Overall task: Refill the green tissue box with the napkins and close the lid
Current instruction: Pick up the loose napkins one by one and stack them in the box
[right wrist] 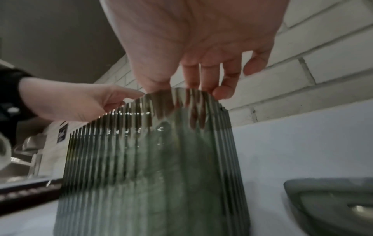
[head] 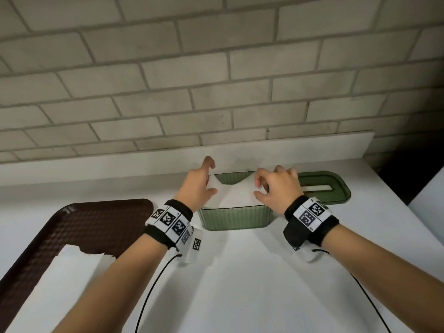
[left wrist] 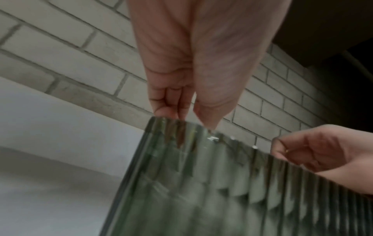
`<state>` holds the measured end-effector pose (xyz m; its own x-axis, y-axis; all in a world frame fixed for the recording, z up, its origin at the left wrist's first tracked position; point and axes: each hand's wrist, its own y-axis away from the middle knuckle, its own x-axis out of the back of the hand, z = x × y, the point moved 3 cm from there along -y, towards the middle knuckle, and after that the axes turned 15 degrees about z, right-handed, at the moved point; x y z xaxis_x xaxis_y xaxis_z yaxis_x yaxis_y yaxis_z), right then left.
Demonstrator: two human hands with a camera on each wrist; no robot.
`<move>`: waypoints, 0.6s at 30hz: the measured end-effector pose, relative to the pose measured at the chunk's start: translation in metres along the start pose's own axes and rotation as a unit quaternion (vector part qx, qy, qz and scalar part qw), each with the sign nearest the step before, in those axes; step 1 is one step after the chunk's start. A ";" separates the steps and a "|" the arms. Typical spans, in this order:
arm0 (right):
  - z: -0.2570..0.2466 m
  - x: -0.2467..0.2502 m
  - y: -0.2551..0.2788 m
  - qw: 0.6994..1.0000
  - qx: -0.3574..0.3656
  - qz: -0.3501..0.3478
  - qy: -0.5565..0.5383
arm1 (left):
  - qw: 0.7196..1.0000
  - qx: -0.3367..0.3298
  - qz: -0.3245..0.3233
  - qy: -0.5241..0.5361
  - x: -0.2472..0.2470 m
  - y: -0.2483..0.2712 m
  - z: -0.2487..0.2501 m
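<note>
The green ribbed tissue box stands open on the white counter, near the back ledge. A white stack of napkins sags into it, its two ends raised. My left hand holds the stack's left end, thumb on top and index finger lifted. My right hand pinches the right end with curled fingers. In the left wrist view my left hand dips its fingers behind the box rim. In the right wrist view the right hand reaches into the box. The green lid lies flat to the right.
A dark brown tray sits at the left with more white napkins on it. A brick wall rises behind a low white ledge. The counter ends just right of the lid. Cables trail from both wristbands.
</note>
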<state>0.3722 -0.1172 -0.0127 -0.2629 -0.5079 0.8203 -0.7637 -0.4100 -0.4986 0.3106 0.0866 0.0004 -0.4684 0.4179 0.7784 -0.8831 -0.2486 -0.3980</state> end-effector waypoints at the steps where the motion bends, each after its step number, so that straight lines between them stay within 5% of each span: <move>1: -0.002 0.001 0.001 1.000 0.010 -0.002 0.030 | 0.999 -0.022 -0.012 -0.043 -0.001 0.002 0.000; 3: -0.004 0.004 0.002 0.996 0.038 0.021 0.076 | 0.987 -0.078 -0.015 -0.141 0.002 0.004 0.003; 6: -0.013 0.010 0.005 0.994 0.084 0.009 0.064 | 0.980 -0.120 -0.060 -0.144 0.010 0.003 0.009; 11: -0.017 -0.002 0.012 0.971 0.085 -0.216 0.049 | 0.934 -0.031 -0.289 -0.209 0.003 0.001 0.002; 15: -0.015 -0.011 0.015 0.955 0.126 -0.239 0.122 | 0.907 0.000 -0.334 -0.257 -0.009 0.009 0.002; 18: -0.018 -0.011 0.015 0.954 0.141 -0.228 0.131 | 0.916 0.024 -0.327 -0.232 -0.012 0.014 0.005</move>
<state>0.3526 -0.1043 -0.0241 -0.1075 -0.0362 0.9935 -0.6539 -0.7502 -0.0981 0.3039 0.0741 -0.0123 0.2316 0.0777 0.9697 -0.9634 -0.1202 0.2397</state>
